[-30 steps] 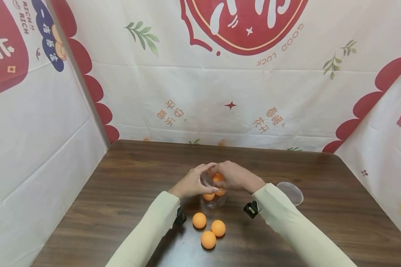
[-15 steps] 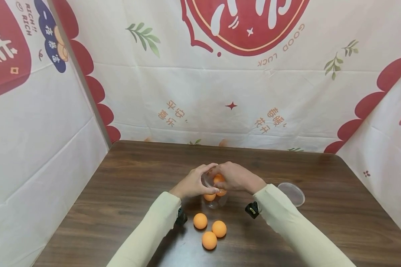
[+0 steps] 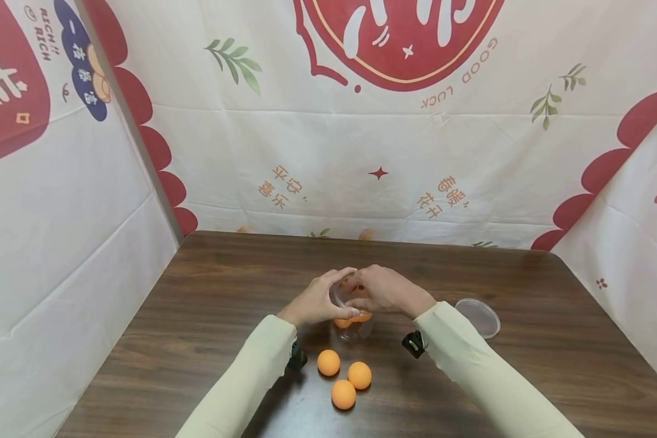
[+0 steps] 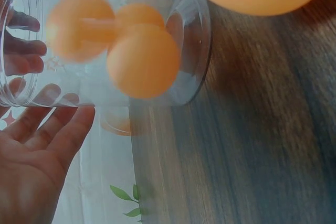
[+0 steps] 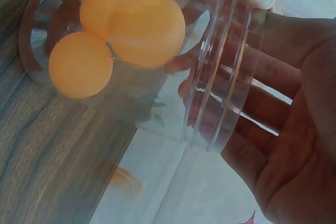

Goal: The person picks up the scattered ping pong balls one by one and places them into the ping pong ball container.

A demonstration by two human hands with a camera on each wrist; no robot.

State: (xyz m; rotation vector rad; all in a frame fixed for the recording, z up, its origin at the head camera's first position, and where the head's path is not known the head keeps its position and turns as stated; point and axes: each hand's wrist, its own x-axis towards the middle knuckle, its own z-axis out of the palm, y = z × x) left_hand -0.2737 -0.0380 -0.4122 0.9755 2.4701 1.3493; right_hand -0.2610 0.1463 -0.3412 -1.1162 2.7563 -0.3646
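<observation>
Tabletop (image 3: 224, 292), clear jar (image 3: 361, 330) (partly hidden)

2 long pale cream sleeves (image 3: 244, 378); 2 black wrist cameras (image 3: 413, 344).

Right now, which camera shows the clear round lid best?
The head view: there the lid lies on the table beside the right sleeve, almost fully visible. Neither wrist view shows any of it.

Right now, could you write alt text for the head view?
A person's left grip holds a clear jar containing orange balls, the right grip at its mouth; three more balls and a clear lid lie on a brown table.
</observation>
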